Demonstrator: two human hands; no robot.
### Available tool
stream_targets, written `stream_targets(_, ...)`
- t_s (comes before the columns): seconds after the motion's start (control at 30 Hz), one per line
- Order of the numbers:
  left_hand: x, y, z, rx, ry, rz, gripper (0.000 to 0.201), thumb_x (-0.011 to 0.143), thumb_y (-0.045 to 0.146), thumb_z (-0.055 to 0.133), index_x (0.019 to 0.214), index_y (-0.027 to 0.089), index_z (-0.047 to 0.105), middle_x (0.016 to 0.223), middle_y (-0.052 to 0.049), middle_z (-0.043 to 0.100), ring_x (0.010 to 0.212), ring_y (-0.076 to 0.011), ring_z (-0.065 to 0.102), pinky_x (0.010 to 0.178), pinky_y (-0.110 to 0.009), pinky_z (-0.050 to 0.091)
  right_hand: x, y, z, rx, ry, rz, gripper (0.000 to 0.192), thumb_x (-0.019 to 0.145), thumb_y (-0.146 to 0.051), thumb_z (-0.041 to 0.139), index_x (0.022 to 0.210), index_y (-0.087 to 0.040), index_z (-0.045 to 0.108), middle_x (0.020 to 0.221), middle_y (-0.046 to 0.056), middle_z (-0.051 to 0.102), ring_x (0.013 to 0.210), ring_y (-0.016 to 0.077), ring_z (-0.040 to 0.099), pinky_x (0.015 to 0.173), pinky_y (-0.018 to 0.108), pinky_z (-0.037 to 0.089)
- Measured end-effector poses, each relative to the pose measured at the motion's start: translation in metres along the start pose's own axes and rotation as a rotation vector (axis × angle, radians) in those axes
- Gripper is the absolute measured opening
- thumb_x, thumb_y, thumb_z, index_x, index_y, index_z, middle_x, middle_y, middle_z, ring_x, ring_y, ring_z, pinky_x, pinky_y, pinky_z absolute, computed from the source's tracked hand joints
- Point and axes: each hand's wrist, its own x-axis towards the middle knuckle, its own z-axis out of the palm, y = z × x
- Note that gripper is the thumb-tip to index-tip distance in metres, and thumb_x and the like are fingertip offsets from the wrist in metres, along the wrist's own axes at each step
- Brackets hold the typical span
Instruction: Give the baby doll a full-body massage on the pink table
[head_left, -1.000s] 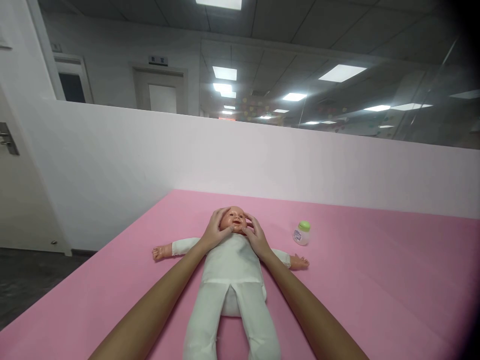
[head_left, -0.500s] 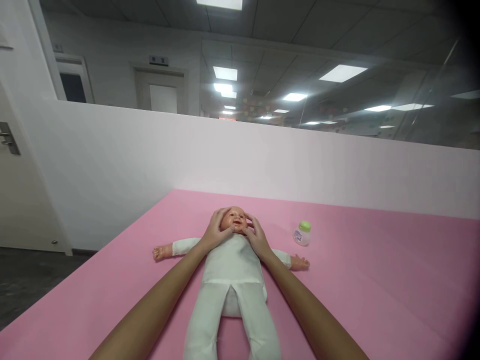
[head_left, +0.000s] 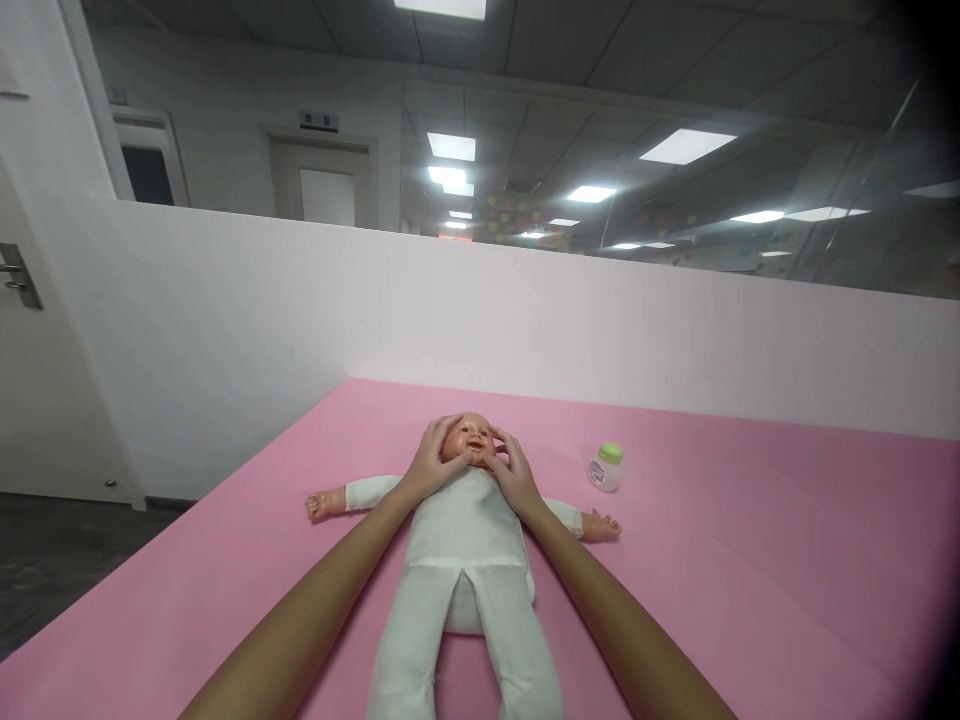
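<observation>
A baby doll [head_left: 469,520] with a white cloth body lies on its back on the pink table surface [head_left: 720,570], face up, its arms spread out to both sides. My left hand [head_left: 433,460] cups the left side of the doll's head, fingers curved along it and thumb by the chin. On the other side my right hand [head_left: 514,474] holds the head in the same way, its thumb also near the chin. Between the two hands the doll's face stays visible. The far ends of some fingers are hidden around the head.
Right of the doll, a small clear bottle [head_left: 604,470] with a green cap stands on the pink surface. A low white wall [head_left: 600,320] runs along the back. At the far left is a door [head_left: 52,400] with a metal handle.
</observation>
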Motion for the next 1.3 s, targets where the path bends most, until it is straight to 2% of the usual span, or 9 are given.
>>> stream_targets(0.13, 0.0007, -0.0002, -0.0005, 0.009, 0.002, 0.007, 0.063, 0.088, 0.043, 0.072, 0.145, 0.029, 0.049, 0.146, -0.010, 0.050, 0.141, -0.0301, 0.045, 0.119, -0.050, 0.039, -0.0006, -0.0012, -0.0001, 0.002, -0.013, 0.003, 0.053, 0.088, -0.043, 0.065, 0.139, -0.029, 0.056, 0.144, 0.008, 0.056, 0.118, 0.0269, 0.059, 0.102, 0.046, 0.052)
stream_targets(0.27, 0.0006, -0.0018, -0.0009, -0.009, -0.005, 0.014, 0.054, 0.093, 0.039, 0.063, 0.144, 0.029, 0.049, 0.147, -0.008, 0.050, 0.141, -0.0282, 0.045, 0.120, -0.049, 0.038, -0.0001, 0.0009, 0.0001, 0.020, -0.010, 0.012, 0.048, 0.092, -0.041, 0.060, 0.138, -0.029, 0.056, 0.144, 0.007, 0.055, 0.118, 0.0259, 0.059, 0.104, 0.046, 0.051)
stream_targets(0.47, 0.0003, -0.0007, 0.0001, 0.014, -0.002, -0.011, 0.065, 0.087, 0.045, 0.073, 0.145, 0.030, 0.048, 0.147, -0.008, 0.049, 0.141, -0.0292, 0.045, 0.119, -0.048, 0.039, -0.0003, 0.0024, -0.0002, 0.002, -0.021, 0.008, 0.054, 0.089, -0.043, 0.065, 0.140, -0.029, 0.054, 0.145, 0.007, 0.054, 0.119, 0.0259, 0.058, 0.103, 0.044, 0.051)
stream_targets(0.6, 0.0003, -0.0006, 0.0004, 0.008, -0.005, 0.001, 0.057, 0.093, 0.044, 0.066, 0.145, 0.031, 0.048, 0.147, -0.008, 0.050, 0.141, -0.0273, 0.045, 0.120, -0.047, 0.038, -0.0001, 0.0026, -0.0001, 0.017, -0.012, 0.012, 0.049, 0.092, -0.044, 0.061, 0.139, -0.029, 0.056, 0.145, 0.008, 0.055, 0.119, 0.0257, 0.059, 0.104, 0.045, 0.051)
stream_targets(0.77, 0.0000, -0.0036, 0.0021, 0.035, 0.012, -0.020, 0.067, 0.086, 0.048, 0.074, 0.145, 0.031, 0.048, 0.147, -0.008, 0.048, 0.141, -0.0291, 0.045, 0.119, -0.047, 0.040, -0.0006, 0.0023, -0.0003, 0.001, -0.015, 0.000, 0.052, 0.091, -0.046, 0.064, 0.140, -0.030, 0.056, 0.145, 0.007, 0.055, 0.119, 0.0260, 0.059, 0.106, 0.046, 0.050)
stream_targets(0.93, 0.0002, -0.0049, 0.0035, 0.031, 0.020, -0.010, 0.058, 0.092, 0.047, 0.067, 0.144, 0.032, 0.049, 0.146, -0.007, 0.050, 0.140, -0.0276, 0.046, 0.119, -0.048, 0.039, -0.0002, 0.0046, -0.0002, 0.015, -0.011, -0.007, 0.049, 0.094, -0.047, 0.060, 0.140, -0.030, 0.056, 0.144, 0.008, 0.056, 0.118, 0.0256, 0.060, 0.104, 0.046, 0.051)
stream_targets(1.1, -0.0002, -0.0027, 0.0032, 0.041, 0.018, -0.039, 0.069, 0.084, 0.052, 0.076, 0.145, 0.033, 0.048, 0.146, -0.007, 0.049, 0.141, -0.0289, 0.045, 0.118, -0.047, 0.040, -0.0001, 0.0045, -0.0004, -0.006, -0.011, -0.007, 0.053, 0.091, -0.049, 0.064, 0.140, -0.030, 0.055, 0.145, 0.007, 0.055, 0.118, 0.0254, 0.060, 0.105, 0.046, 0.051)
stream_targets(1.3, 0.0005, -0.0032, 0.0026, 0.055, 0.015, -0.017, 0.059, 0.091, 0.049, 0.067, 0.145, 0.032, 0.048, 0.147, -0.007, 0.049, 0.140, -0.0273, 0.045, 0.119, -0.047, 0.039, 0.0007, 0.0060, 0.0004, 0.008, 0.004, -0.003, 0.048, 0.096, -0.052, 0.056, 0.139, -0.029, 0.056, 0.144, 0.008, 0.056, 0.119, 0.0253, 0.060, 0.104, 0.046, 0.052)
